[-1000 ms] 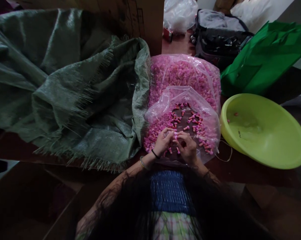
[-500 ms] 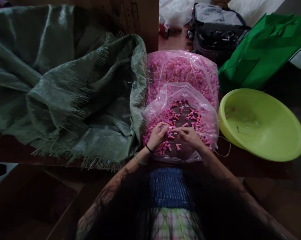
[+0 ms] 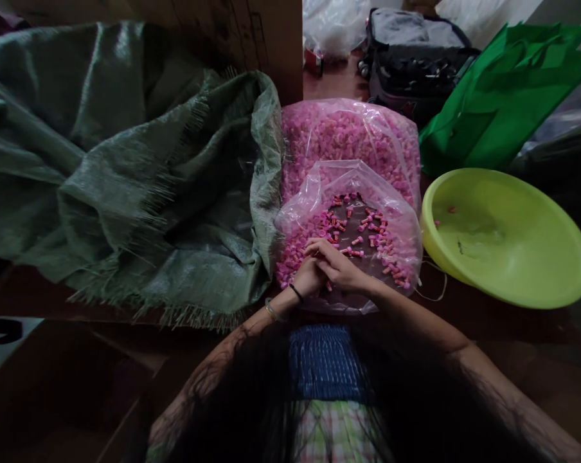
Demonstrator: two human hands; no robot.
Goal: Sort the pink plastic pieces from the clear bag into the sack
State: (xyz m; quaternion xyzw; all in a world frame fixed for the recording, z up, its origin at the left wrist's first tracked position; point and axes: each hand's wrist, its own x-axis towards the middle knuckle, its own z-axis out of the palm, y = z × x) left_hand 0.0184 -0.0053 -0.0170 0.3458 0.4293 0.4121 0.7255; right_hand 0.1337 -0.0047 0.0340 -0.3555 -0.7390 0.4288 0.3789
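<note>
My left hand [image 3: 308, 278] is closed at the near left of the open clear plastic bag [image 3: 353, 168]; most of its fingers are behind my right hand. My right hand [image 3: 342, 267] crosses over it, touching it, with fingers bent. Whatever lies between the two hands is hidden. Around them, inside the bag's mouth, lie small pink-headed pieces [image 3: 357, 241] with reddish stems, shaped like little bolts. More are heaped along the left side [image 3: 295, 247] and the right side [image 3: 391, 260].
Behind is a full bag of pink pieces [image 3: 348, 132]. A yellow-green basin [image 3: 517, 251] with a few bits in it stands right. A green bag [image 3: 493, 109] and an open black suitcase [image 3: 416, 71] are beyond. Frayed green woven sacking [image 3: 126, 186] covers the left, before a cardboard box [image 3: 252, 45].
My right hand has moved left and closed over my left hand's fingers. The pink piece seen in my left fingers before is now hidden. Pieces near the bag's middle lie differently.
</note>
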